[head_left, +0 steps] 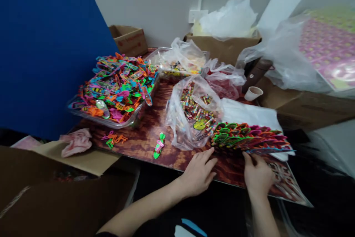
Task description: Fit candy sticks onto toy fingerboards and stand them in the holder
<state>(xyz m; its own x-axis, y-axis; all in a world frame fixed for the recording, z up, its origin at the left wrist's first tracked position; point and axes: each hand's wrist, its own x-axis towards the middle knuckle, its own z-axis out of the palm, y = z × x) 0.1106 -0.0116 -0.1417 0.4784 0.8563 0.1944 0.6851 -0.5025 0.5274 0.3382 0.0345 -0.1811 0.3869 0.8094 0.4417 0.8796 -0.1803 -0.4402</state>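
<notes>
My left hand (pixel 198 172) is palm down at the table's front edge, its fingers apart and holding nothing. Its fingertips come close to the left end of a row of small colourful plastic toys (pixel 249 135), green at the left and orange and pink at the right. At the row's front side is my right hand (pixel 257 174), fingers bent and somewhat apart; the row partly hides the fingertips. Behind my left hand stands an open clear plastic bag (pixel 177 133) of small multicoloured tubes (pixel 195 105). A single green and pink toy (pixel 159 145) lies left of the bag.
A clear tub (pixel 122 122) heaped with colourful plastic pieces (pixel 119 85) stands at the left, a few loose pieces (pixel 113 139) before it. White plastic sheets (pixel 249 113), a paper cup (pixel 253 93) and a dark bottle (pixel 259 74) are at the right. Cardboard boxes (pixel 222 46) surround the table.
</notes>
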